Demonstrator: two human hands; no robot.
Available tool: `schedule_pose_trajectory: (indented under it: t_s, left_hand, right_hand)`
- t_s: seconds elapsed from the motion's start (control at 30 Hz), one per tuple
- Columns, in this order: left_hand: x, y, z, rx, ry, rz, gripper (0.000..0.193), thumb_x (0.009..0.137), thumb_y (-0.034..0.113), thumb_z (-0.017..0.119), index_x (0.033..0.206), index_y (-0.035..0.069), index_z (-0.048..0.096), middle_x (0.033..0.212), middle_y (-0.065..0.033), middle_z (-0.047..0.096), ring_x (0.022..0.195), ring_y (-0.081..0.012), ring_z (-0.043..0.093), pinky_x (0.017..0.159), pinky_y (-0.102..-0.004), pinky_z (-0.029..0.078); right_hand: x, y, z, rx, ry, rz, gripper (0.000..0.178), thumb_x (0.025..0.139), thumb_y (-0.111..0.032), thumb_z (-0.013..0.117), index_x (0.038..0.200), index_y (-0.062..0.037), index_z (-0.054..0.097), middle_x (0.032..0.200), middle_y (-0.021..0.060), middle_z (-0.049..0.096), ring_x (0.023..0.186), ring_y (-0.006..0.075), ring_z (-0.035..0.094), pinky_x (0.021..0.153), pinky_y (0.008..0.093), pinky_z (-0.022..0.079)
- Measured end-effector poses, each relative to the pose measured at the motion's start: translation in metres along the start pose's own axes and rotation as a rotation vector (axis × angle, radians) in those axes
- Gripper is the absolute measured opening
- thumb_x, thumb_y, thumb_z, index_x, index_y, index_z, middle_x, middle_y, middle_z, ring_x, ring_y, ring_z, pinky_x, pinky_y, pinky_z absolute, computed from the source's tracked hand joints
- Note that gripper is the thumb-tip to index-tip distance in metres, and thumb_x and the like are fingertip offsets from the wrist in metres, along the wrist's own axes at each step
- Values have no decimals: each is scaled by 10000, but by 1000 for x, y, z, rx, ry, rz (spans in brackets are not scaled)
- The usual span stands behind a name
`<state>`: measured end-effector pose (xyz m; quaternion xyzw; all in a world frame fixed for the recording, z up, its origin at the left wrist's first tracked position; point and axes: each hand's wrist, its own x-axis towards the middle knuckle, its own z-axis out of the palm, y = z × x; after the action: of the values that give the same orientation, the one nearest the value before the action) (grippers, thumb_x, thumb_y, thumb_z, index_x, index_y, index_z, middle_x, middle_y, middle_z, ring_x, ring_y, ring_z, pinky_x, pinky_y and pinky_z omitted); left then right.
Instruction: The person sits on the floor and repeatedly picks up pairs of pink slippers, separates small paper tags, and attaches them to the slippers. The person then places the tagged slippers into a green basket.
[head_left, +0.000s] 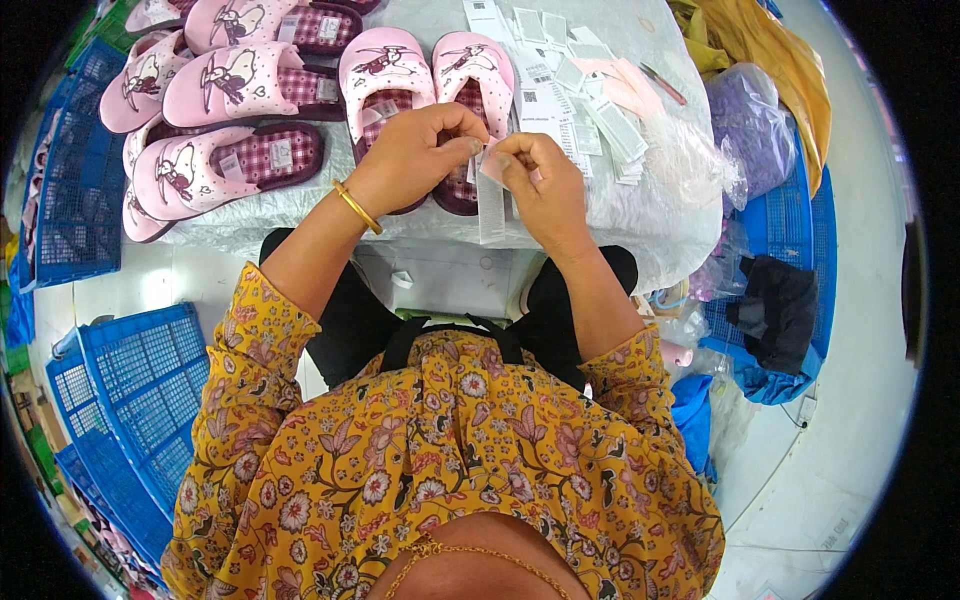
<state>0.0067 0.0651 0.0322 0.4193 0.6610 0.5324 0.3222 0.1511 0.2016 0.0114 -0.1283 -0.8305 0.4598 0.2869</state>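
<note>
My left hand [415, 155] and my right hand [545, 185] meet over a pair of pink slippers at the table's near side. Both pinch, fingertips almost touching, at a small pale pink slip [492, 166]. A whitish, see-through strip [491, 215] hangs below it toward the table edge; whether it is joined to the slip is hard to tell. The left slipper [385, 65] and the right slipper [473, 62] have a printed cartoon dog on the upper and plaid insoles, toes pointing away from me. My hands and wrist hide parts of their insoles.
Several more pink slippers [230, 170] lie in pairs on the left of the plastic-covered table [640, 225]. Loose white labels [600, 105], pink slips and a thin red-handled tool [664, 86] lie at the right. Blue crates [140, 390] stand left; a purple-filled bag [750, 130] stands right.
</note>
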Motion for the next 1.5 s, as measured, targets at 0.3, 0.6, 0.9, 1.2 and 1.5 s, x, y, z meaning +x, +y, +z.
schedule_pose_trajectory:
  t_s: [0.3,0.6,0.9,1.2,1.5]
  left_hand:
    - [3,-7,-1,-128,5,31,141,867,42,654,1004,18,632,862,30,608,761,-33,539,677,-192,448]
    - [4,-11,-1,-96,12,19,150,856,34,657,996,27,606,854,31,597,765,-26,538,687,-185,445]
    - [4,-15,-1,-87,21,32,134,844,16,660,957,35,591,850,40,580,764,-24,527,683,-187,441]
    - [5,-15,0,-108,38,44,124,833,3,654,917,47,575,829,44,558,749,-26,516,668,-186,429]
    - [1,-2,-3,75,32,70,61,807,6,630,825,32,578,781,32,572,727,-59,520,652,-219,441]
  right_hand:
    - [3,-1,6,179,-9,186,119,837,4,688,944,-28,648,843,26,683,747,58,622,684,217,519]
    - [5,5,11,290,21,180,232,831,7,696,1017,-20,559,862,47,694,761,59,632,689,213,519]
    - [4,2,9,281,2,207,260,828,-8,711,1034,-28,553,872,64,708,788,79,655,700,229,527]
    - [5,1,10,273,6,229,235,834,-10,712,1015,-23,562,878,72,712,796,79,659,705,227,529]
    - [7,-13,2,68,-70,223,249,840,-69,719,1039,-23,578,881,67,709,800,92,659,712,264,532]
